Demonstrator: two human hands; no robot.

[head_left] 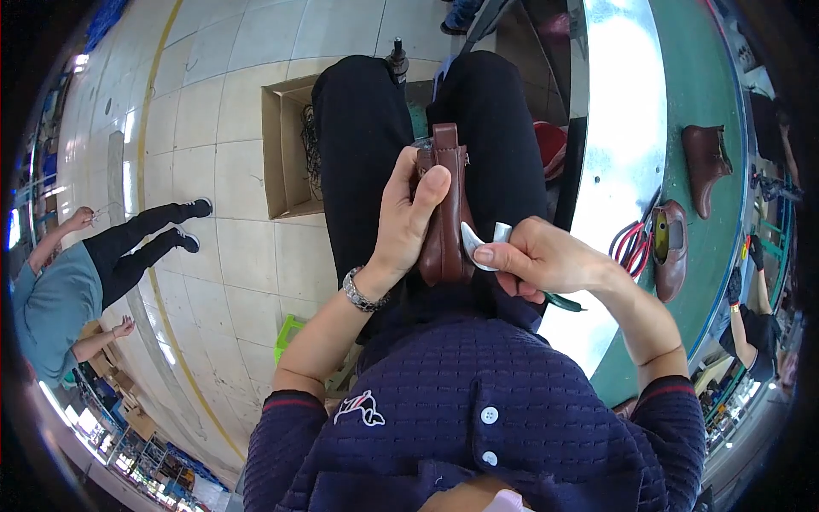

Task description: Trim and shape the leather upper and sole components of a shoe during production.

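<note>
A brown leather ankle boot (445, 243) is held upright between my knees, in front of my body. My left hand (408, 213) is closed round its left side, the thumb lying across the leather near the top. On the boot's right side, my right hand (546, 260) grips a small hammer (472, 246). The hammer has a curved, pointed metal end, a short round face and a green handle that shows below my fingers. Its curved end is right beside the boot; I cannot tell whether the two touch.
A green work surface (695, 77) with a shiny metal edge (627, 94) runs along my right. On it are another brown boot (706, 166), a brown shoe (674, 260) and red-and-black cords (630, 247). An open cardboard box (277, 158) stands left of my legs. Other people (64, 299) are on both sides.
</note>
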